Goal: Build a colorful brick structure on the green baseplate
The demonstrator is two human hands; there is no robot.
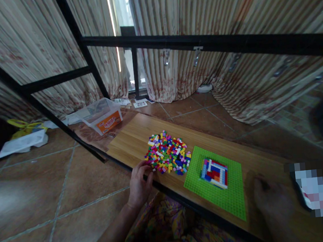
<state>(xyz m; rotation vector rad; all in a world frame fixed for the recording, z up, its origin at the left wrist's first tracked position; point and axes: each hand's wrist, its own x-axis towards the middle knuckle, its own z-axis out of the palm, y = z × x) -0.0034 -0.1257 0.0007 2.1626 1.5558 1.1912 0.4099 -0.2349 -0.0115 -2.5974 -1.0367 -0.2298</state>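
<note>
At the near left edge of a heap of small multicoloured toy bricks (pixel 167 152) is my left hand (pixel 140 184). Its fingers are bent down and drawn together at the table edge; whatever they may hold is hidden. To the right of the heap lies a green studded baseplate (pixel 194 178). On it stands a low, roughly square brick build (pixel 214 173) in red, white, blue and other colours. My right hand (pixel 271 196) rests on the wood right of the baseplate, dim, with curled fingers. I cannot make out anything in it.
The narrow wooden table (pixel 131 133) has a dark edge along my side. A phone-like object (pixel 314 194), blurred out, lies at its right end. Beyond the left end sits a clear plastic box (pixel 98 113) with an orange label. A black metal frame (pixel 170 38) crosses before the curtains.
</note>
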